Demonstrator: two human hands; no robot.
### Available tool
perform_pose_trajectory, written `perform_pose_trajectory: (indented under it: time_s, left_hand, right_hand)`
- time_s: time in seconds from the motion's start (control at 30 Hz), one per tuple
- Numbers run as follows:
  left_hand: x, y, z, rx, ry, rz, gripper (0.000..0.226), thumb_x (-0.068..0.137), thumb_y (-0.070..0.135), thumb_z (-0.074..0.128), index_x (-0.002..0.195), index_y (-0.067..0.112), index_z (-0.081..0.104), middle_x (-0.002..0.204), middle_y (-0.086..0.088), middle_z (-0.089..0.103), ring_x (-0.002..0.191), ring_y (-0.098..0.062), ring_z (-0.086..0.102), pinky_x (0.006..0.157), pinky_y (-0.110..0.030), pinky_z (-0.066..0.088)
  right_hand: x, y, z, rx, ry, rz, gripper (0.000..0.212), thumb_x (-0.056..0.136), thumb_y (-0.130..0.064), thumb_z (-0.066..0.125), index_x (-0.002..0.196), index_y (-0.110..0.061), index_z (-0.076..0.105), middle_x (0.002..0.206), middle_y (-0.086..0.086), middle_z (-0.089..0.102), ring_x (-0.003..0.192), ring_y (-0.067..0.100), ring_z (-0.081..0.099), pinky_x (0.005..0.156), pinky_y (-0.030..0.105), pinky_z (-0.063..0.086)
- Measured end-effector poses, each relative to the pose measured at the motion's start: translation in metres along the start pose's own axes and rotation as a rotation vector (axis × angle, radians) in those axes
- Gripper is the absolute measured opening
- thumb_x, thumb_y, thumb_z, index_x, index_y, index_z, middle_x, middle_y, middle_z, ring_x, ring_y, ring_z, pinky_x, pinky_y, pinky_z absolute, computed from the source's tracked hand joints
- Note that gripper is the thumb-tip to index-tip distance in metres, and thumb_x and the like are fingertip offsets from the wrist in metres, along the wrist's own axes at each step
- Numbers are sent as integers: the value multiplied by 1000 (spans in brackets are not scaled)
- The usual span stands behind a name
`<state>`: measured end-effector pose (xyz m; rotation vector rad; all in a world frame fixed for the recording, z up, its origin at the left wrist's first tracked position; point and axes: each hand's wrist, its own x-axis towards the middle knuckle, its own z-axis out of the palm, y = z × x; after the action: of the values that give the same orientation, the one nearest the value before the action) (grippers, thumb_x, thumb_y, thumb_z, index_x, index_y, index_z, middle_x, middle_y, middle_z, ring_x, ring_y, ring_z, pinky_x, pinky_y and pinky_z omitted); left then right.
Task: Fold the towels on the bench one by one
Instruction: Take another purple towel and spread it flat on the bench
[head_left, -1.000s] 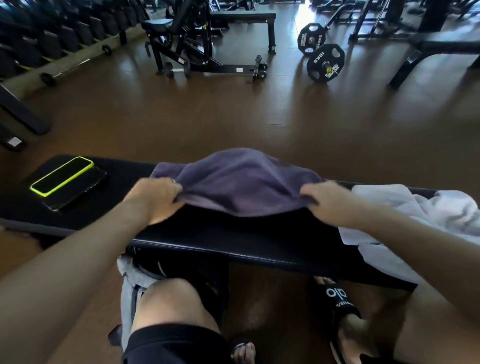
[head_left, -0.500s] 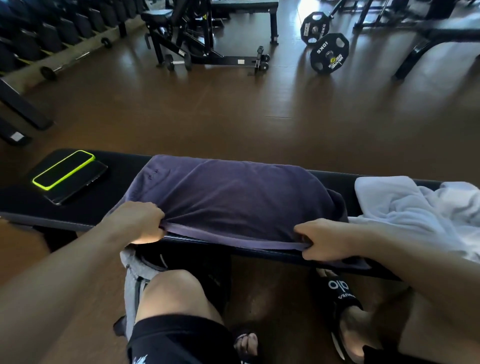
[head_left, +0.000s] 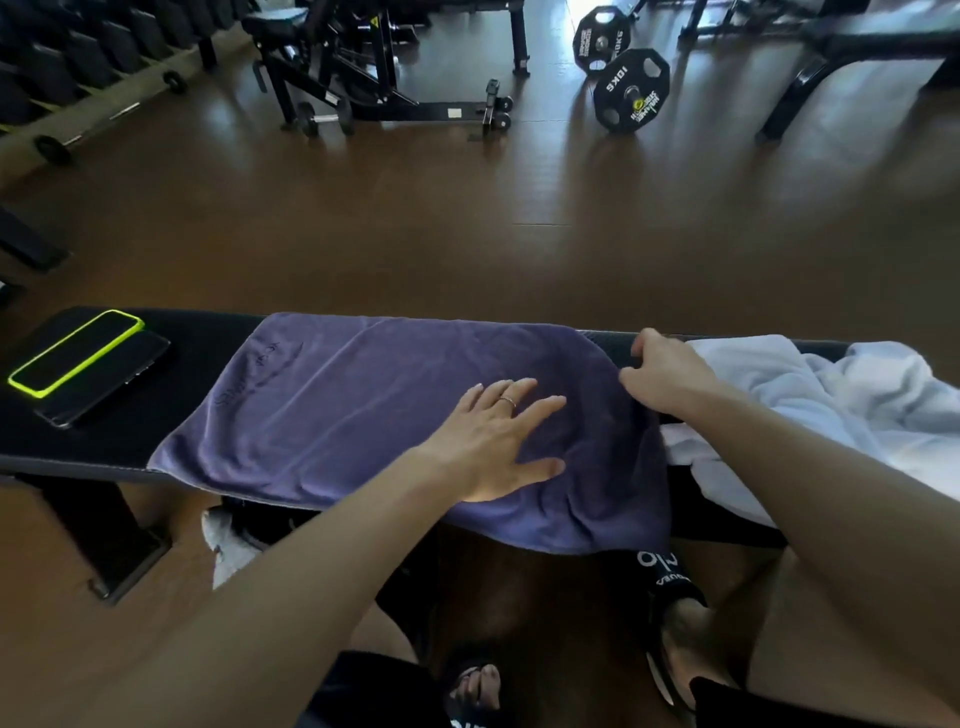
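Note:
A purple towel (head_left: 363, 410) lies spread flat across the middle of the black bench (head_left: 197, 338), its near edge hanging over the front. My left hand (head_left: 493, 441) rests flat on it, palm down, fingers apart. My right hand (head_left: 662, 379) is at the towel's right edge, fingers curled on the cloth there. A crumpled white towel (head_left: 831, 410) lies on the bench's right end, touching the purple one.
Two phones, one with a neon green case (head_left: 75, 353) and a dark one (head_left: 114, 379), lie on the bench's left end. My knees and sandalled feet are under the near edge. Gym machines and weight plates (head_left: 631, 91) stand across the brown floor.
Both hands pulled the purple towel toward me and laid it flat on the bench. My left hand let go and now lies open on it; my right hand moved to the right edge.

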<state>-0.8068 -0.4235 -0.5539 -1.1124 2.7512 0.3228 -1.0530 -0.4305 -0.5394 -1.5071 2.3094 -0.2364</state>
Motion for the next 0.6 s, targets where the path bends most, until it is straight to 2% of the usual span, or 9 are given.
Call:
perform_pose_trajectory:
  time_s: [0.1,0.17,0.23,0.3,0.33,0.4,0.47,0.53,0.6]
  left_hand:
    - [13,-1,16,-14,-70,-66,74,96,74,27,158,46,-3,170,1,-11,156,-22,-14,124,-52,-7]
    - [16,-4,21,-14,-87,-92,73,96,75,25,157,48,-4,169,5,-16,154,-19,-20,123,-55,-10]
    - [18,-6,21,-38,-90,-110,72,96,75,24,157,50,-4,169,7,-18,154,-18,-21,122,-58,-11]
    - [19,-8,20,-66,-84,-136,72,95,75,25,157,51,-3,169,8,-18,154,-18,-22,121,-59,-11]
    - [20,-10,19,-73,-80,-154,72,95,76,25,157,51,-3,169,8,-18,154,-18,-22,121,-59,-12]
    - [21,-13,18,-74,-70,-196,74,94,76,26,157,51,-2,169,8,-18,154,-19,-21,121,-59,-13]
    - [23,-15,17,-81,-60,-234,75,94,76,28,157,50,-3,168,6,-18,154,-19,-21,121,-59,-14]
    - [26,-16,15,-101,-32,-230,75,94,76,28,156,51,-6,168,5,-18,154,-19,-20,122,-57,-13]
    - [30,-17,15,-117,-5,-186,74,95,75,27,156,51,-8,169,5,-18,155,-18,-19,124,-53,-11]
  right_hand:
    - [5,-3,3,33,-75,59,26,92,-29,51,111,-12,57,111,10,63,99,29,59,76,33,43]
    - [7,-11,3,127,-116,71,20,90,-22,52,102,-10,61,94,9,67,83,27,63,68,33,49]
    - [12,-19,2,241,-109,70,19,86,-14,52,95,-7,66,86,15,70,75,32,66,65,40,58]
    - [17,-24,-1,412,-39,89,17,84,-10,53,94,-10,66,93,16,70,84,34,68,73,46,62]
    - [21,-25,-5,486,18,90,15,84,-10,55,94,-14,65,98,12,69,89,31,67,76,43,60]
    - [26,-24,-13,579,169,59,18,83,-5,56,95,-16,63,103,5,65,90,23,61,69,28,50]
    - [28,-20,-19,581,331,-9,26,82,2,52,101,-13,62,111,7,58,88,21,54,65,23,40]
    - [29,-16,-17,469,310,-15,33,85,2,51,115,-8,59,125,11,44,99,27,52,79,29,43]
    - [31,-11,-9,219,136,55,40,88,-7,53,128,-7,53,136,15,36,120,36,46,96,41,45]
